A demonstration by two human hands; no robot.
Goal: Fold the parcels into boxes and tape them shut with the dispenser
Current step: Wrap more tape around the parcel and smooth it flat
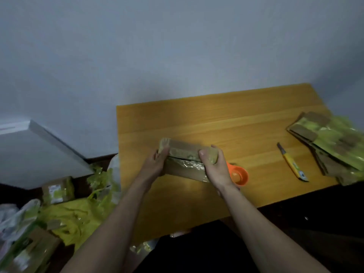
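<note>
A small brown cardboard box with clear tape and yellow-green tape remnants sits near the middle of the wooden table. My left hand grips its left end, thumb on top. My right hand grips its right end, thumb over the top flap. A dark seam runs along the box between the top flaps. The orange tape dispenser lies on the table just behind my right hand, partly hidden by it.
A yellow utility knife lies to the right. Flattened cardboard parcels with green tape are stacked at the table's right edge. On the floor to the left lie boxes and yellow-green plastic wrapping. A wall stands behind the table.
</note>
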